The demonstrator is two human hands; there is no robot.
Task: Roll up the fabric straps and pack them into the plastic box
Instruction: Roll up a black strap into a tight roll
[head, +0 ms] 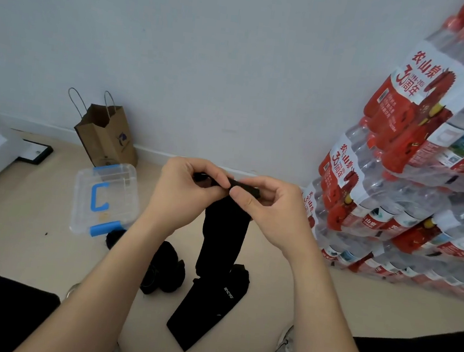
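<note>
Both hands, left (pixel 186 191) and right (pixel 262 207), pinch the black strap (pixel 222 240) mid-frame; plastic box (pixel 105 197) sits left.

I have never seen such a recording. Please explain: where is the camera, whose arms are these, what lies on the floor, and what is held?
No machine here. One camera sits on a person's head and looks down, so both arms are that person's own. The left hand and right hand pinch the top end of a black fabric strap, which hangs toward the floor. On the floor lie a second strap, flat, and rolled straps near a clear plastic box with blue clips, lid on. Behind stand a brown paper bag and, at right, stacked packs of water bottles.
</note>
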